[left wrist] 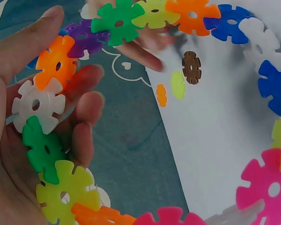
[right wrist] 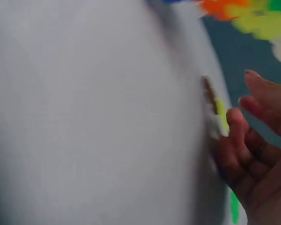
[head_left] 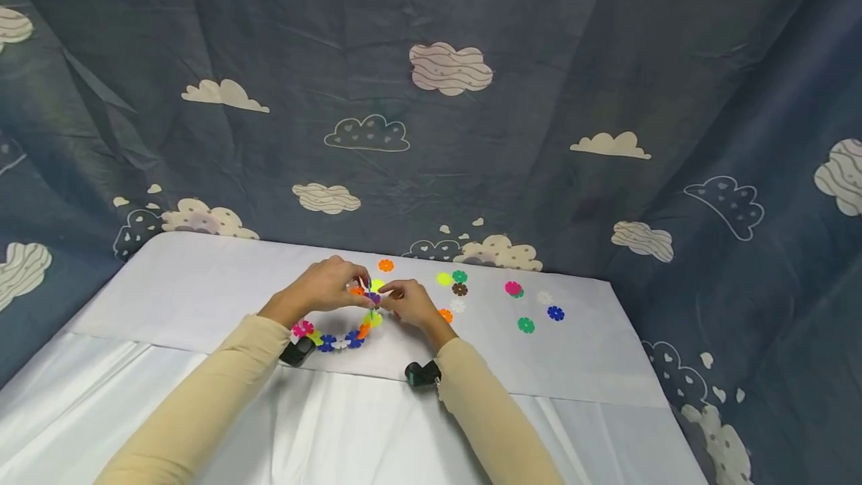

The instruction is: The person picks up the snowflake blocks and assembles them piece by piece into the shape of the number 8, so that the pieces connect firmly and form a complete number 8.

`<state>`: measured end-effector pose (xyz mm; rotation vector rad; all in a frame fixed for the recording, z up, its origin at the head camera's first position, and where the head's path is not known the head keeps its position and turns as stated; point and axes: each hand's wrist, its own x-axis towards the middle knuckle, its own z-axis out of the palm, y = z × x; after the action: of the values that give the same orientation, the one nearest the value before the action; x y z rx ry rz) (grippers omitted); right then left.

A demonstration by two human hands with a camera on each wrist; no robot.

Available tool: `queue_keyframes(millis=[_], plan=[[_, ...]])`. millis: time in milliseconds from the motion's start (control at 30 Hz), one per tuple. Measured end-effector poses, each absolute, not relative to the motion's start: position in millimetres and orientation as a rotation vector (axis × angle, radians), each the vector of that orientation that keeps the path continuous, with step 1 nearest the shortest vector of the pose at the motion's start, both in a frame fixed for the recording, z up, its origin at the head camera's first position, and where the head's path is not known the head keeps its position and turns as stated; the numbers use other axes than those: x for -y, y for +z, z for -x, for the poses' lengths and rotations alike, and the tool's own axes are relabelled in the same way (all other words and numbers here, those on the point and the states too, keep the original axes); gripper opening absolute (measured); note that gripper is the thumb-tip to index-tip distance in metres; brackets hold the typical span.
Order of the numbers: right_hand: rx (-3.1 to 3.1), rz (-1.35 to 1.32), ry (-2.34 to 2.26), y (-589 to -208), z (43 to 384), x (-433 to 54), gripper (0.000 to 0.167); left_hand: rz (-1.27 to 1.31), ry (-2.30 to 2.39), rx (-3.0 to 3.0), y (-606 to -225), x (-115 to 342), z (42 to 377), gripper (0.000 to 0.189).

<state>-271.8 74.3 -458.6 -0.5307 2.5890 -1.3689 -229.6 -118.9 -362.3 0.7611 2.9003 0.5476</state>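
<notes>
A loop of notched plastic discs (head_left: 327, 343) in mixed colours is joined edge to edge. My left hand (head_left: 326, 287) holds it at the far side, with the thumb and fingers about an orange disc (left wrist: 56, 66) and a purple disc (left wrist: 86, 38). A white disc (left wrist: 38, 105) and a green disc (left wrist: 43, 150) run down along the palm. Just right of the loop is my right hand (head_left: 412, 302). Its fingers are loosely bent, and nothing shows between them in the right wrist view, where the loop's yellow discs (right wrist: 257, 18) appear above, apart from the fingertips.
Loose discs lie to the right on the white table (head_left: 592, 358): a brown one (head_left: 460, 290), a blue one (head_left: 555, 313), a pink one (head_left: 513, 288) overlapping a green one, and several others. An orange disc (head_left: 386, 265) lies behind the hands. A dark cloud-patterned curtain (head_left: 377, 193) hangs behind.
</notes>
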Motion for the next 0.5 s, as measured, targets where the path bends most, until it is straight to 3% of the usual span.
queue_keyframes(millis=[267, 500], plan=[[-2.866, 0.473, -0.741, -462, 277, -47, 0.033, -0.815, 0.588, -2.897, -361, 122, 229, 0.035], [-2.863, 0.469, -0.791, -462, 274, -49, 0.026, -0.842, 0.545, -2.917, -360, 123, 230, 0.035]])
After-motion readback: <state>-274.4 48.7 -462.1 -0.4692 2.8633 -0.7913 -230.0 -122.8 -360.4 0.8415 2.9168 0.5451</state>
